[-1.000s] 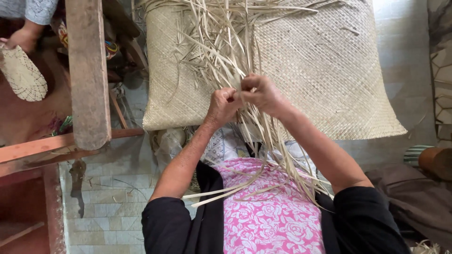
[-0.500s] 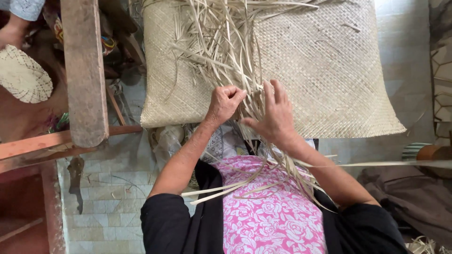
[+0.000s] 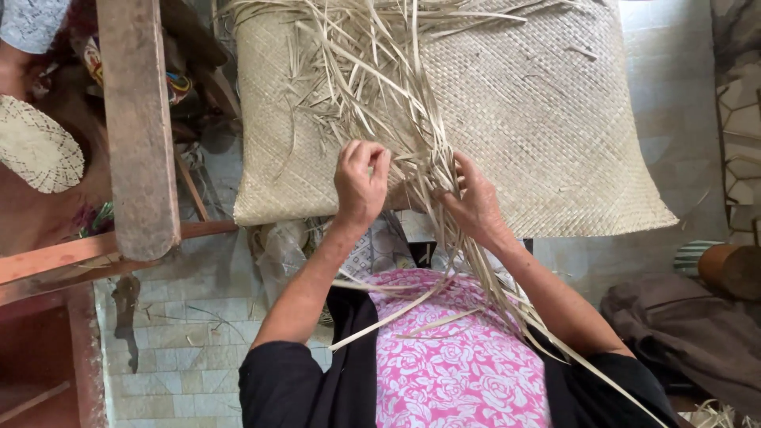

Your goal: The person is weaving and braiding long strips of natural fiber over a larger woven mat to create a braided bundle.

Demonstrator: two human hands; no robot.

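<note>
Dry straw-coloured leaf strips (image 3: 412,150) trail off the woven mat's (image 3: 547,119) near edge: light, springy, brittle if creased, so hold near the weave. Left hand (image 3: 361,182) curled pinching strips; right hand (image 3: 476,202) gripping a bundle.

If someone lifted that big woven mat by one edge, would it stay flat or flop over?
The mat would probably sag rather than stay flat: its near edge already curves down over whatever it rests on. It looks light for its size, being thin plaited strips. The loose strips would likely slide or snag, since they lie unwoven where the left hand and right hand work.
</note>
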